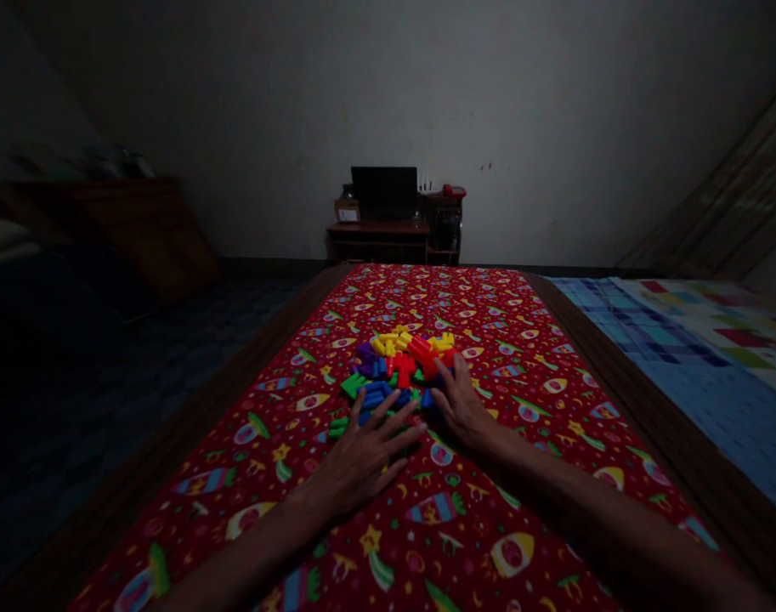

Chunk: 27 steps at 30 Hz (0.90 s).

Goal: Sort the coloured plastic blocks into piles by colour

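I count two hands: my left hand, my right hand. Toy blocks: one pile, more than ten pieces; overlap prevents an exact count. Red cloth: one. Monitor: one. Cardboard box: one. Wooden cabinet: one.

Single view, head-worn: looks out from above the person's own forearms, facing forward and tilted down, centred lengthwise on the red rocket-print cloth. Wide angle, room edges included. Bare left hand and bare right hand near the lens, below mid-frame; pile of small multicoloured plastic blocks just past them. Black flat screen and plain grey wall far off, straight ahead
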Available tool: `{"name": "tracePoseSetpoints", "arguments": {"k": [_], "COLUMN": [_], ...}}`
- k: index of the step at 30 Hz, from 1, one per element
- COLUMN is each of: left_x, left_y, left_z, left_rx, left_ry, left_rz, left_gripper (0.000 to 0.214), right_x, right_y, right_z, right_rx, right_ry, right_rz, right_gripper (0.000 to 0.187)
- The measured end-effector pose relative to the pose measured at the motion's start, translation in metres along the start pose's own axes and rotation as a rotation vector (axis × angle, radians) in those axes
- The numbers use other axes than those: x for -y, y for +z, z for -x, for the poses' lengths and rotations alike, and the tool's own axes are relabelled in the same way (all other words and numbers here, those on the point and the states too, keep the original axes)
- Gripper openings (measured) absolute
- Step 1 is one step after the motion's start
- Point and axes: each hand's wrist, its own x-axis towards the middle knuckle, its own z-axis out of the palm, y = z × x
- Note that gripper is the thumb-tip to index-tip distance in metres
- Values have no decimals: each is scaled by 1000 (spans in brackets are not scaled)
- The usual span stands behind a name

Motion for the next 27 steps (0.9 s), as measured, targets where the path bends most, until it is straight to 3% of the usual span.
{"name": "tracePoseSetpoints", "arguments": {"k": [3,6,8,11,14,16,22,27], "left_x": [19,41,55,74,88,95,115,130], "left_y": [7,12,15,21,26,28,32,29], "left_z": [-8,-7,-3,2,-3,-13,-52,-74], "left_rx": [-55,-78,-109,-175,-193,-195,-241,-226], "left_ry": [-108,-219,-309,-453,-614,-693,-752,-806], "left_rz": [-28,-15,23,105,188,243,477,638], "left_gripper": [43,49,56,59,64,69,71,64], "right_x": [35,44,29,-13,-47,-53,-7,42], "right_y": [18,14,1,-19,-22,-12,31,33], "right_z": [-40,-73,-90,-104,-105,-103,-99,-92], "right_rx": [61,43,-54,-216,-169,-87,26,98], "right_ry": [-106,-92,-35,88,195,189,110,91], "right_rz": [-187,-325,-334,-256,-220,-212,-357,-553], "right_gripper": [58,55,55,60,64,65,62,73]}}
